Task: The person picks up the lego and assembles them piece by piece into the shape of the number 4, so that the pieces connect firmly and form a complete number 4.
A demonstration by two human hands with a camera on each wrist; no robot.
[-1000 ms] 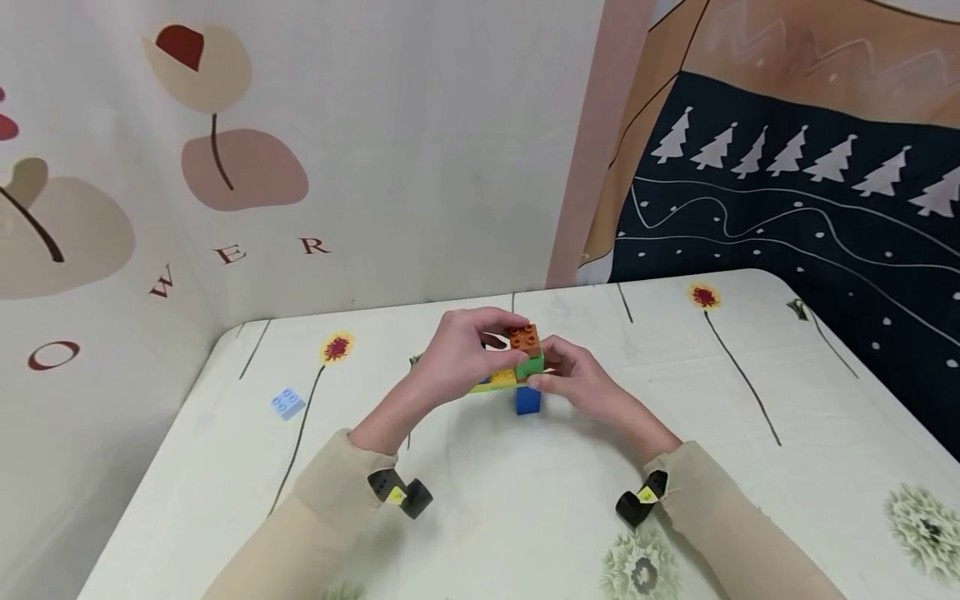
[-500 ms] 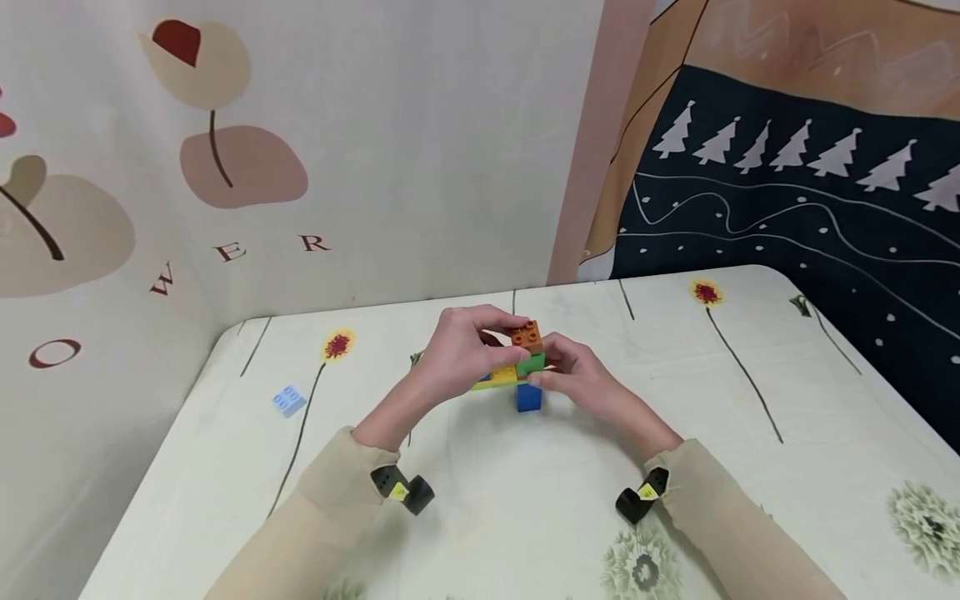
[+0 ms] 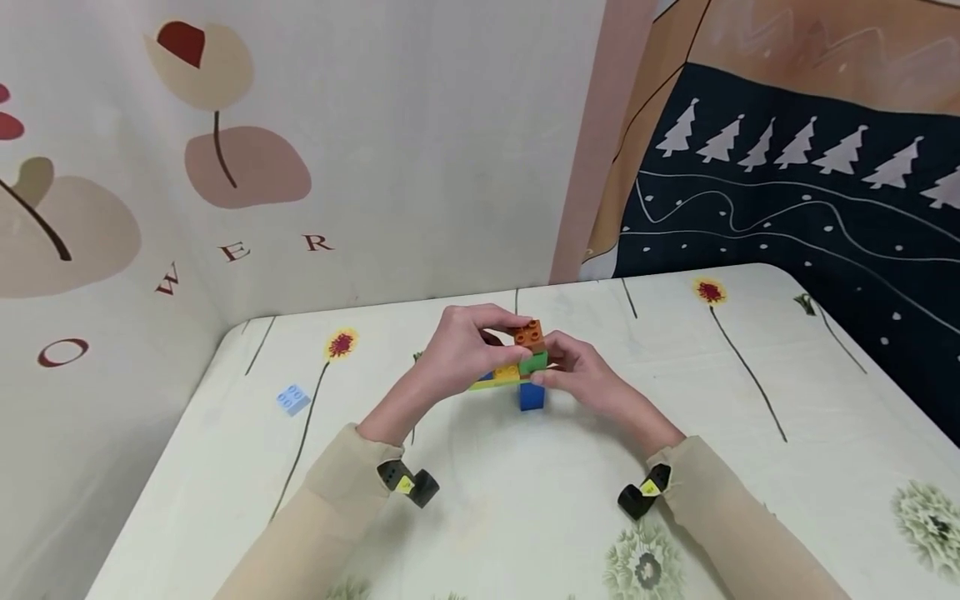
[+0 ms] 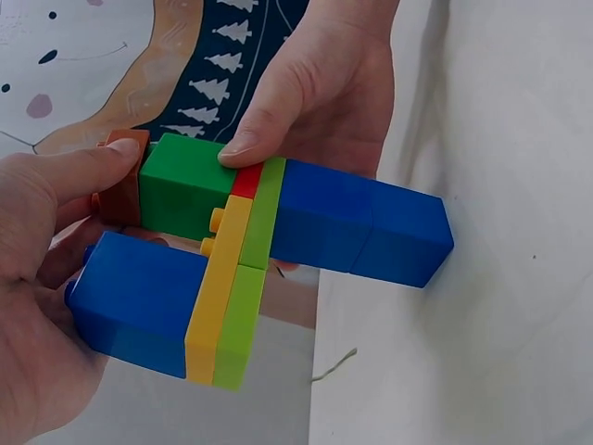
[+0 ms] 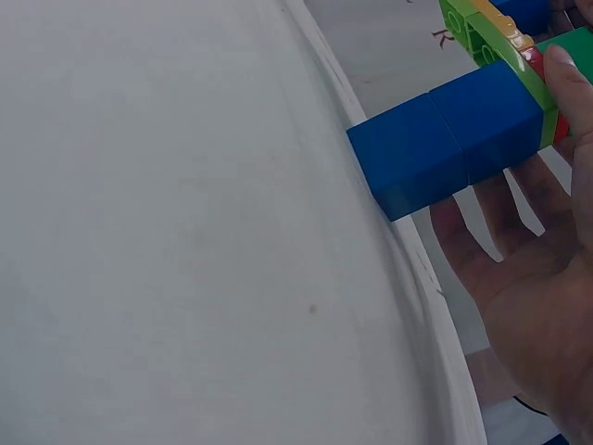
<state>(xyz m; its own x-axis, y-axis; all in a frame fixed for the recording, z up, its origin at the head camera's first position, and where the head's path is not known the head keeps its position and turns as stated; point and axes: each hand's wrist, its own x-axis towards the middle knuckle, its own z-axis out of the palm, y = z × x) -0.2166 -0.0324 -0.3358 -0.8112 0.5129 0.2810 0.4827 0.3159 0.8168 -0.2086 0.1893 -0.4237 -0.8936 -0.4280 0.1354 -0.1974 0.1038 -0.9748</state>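
Note:
Both hands are at a stack of toy building bricks in the middle of the head view. My left hand [image 3: 467, 348] pinches the orange-brown brick [image 3: 529, 335] at the top, thumb on its side. Below that sits a green brick [image 4: 185, 185], then a thin red brick [image 4: 246, 181] and a yellow brick [image 4: 218, 287] on lime green pieces [image 4: 263, 222]. My right hand [image 3: 583, 375] grips the stack, thumb at the green and red bricks, other fingers behind. Two blue bricks [image 4: 357, 227] form the leg underneath, its end right at the cloth. Another blue brick [image 4: 144, 301] rises from the yellow one, under my left hand.
A light blue brick [image 3: 292, 399] lies alone on the left of the table. The table is covered by a white flower-print cloth [image 3: 480, 533]. Behind it hangs a pale curtain [image 3: 435, 150], with a dark tree-print cloth [image 3: 750, 200] on the right.
Hands and stack hold nearly the same pose throughout. The whole head view shifts slightly.

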